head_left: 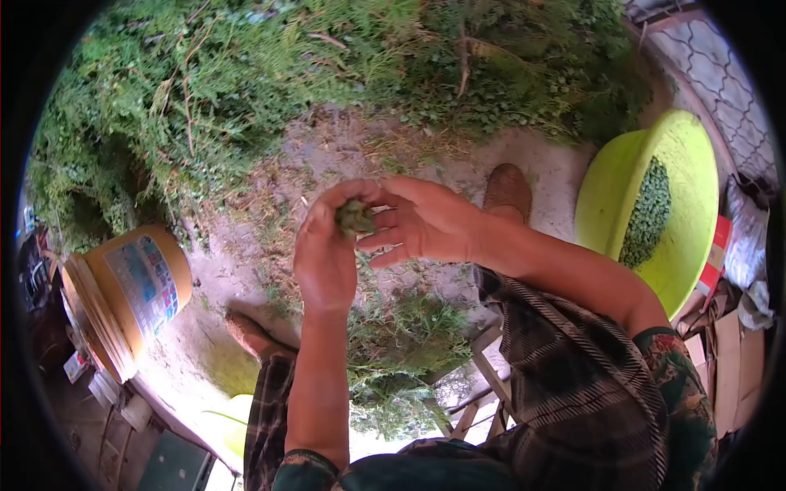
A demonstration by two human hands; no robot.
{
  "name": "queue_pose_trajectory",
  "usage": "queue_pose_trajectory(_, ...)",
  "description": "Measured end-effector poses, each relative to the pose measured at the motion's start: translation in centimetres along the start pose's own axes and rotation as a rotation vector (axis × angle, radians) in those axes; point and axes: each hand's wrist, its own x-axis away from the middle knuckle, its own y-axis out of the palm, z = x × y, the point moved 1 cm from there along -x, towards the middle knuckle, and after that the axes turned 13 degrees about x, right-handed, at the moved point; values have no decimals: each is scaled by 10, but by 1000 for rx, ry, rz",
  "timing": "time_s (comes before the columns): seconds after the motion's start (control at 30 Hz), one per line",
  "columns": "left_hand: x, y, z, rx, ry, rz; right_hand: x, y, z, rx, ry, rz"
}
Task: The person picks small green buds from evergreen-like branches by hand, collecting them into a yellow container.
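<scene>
Small green cones or seed pods (pixel 354 218) lie in the cupped palm of my left hand (pixel 326 245), whose fingers curl around them. My right hand (pixel 426 221) is beside it, fingers apart, with its fingertips close to the green bunch. Whether the right fingertips hold a piece is too small to tell. Both hands are above the dusty ground, in front of a large heap of cut green branches (pixel 344 65). At the right, a yellow-green basin (pixel 692 172) holds a pile of small green pods (pixel 647 217).
An orange-yellow bucket (pixel 155 278) with a label is at the left. Cut sprigs (pixel 401 335) lie on the ground between my feet. My shoes (pixel 508 190) show on both sides. Cardboard (pixel 727 368) and plastic bags (pixel 745 229) are at the far right.
</scene>
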Motion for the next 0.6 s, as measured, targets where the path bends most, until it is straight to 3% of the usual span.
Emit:
queue_pose_trajectory(0.1, 7, 25, 9, 77, 17, -98, 3, 2, -5, -135, -95, -149)
queue_pose_trajectory(0.17, 6, 25, 19, 107, 84, -197, 11, 6, -13, -100, -110, -121)
queue_pose_trajectory(0.23, 5, 19, 31, -61, 318, 20, 18, 13, -22, -53, -117, -103)
queue_pose_trajectory(0.3, 2, 21, 40, -174, 338, 24, 27, 22, -29, -77, -164, -145)
queue_pose_trajectory(0.4, -2, 32, 37, -440, 25, 480, 40, 43, -42, -43, -239, -185)
queue_pose_trajectory(0.43, -2, 31, 35, -425, 37, 484, 45, 54, -43, -25, -234, -185)
queue_pose_trajectory(0.5, -3, 30, 29, 797, -95, -187, 53, 73, -47, 544, -638, -5)
queue_pose_trajectory(0.53, -2, 58, 31, 897, -105, -12, 57, 74, -51, 1091, -955, -2)
queue_pose_trajectory(0.6, -4, 87, 31, 949, -82, 43, 63, 77, -59, 1118, -978, 40)
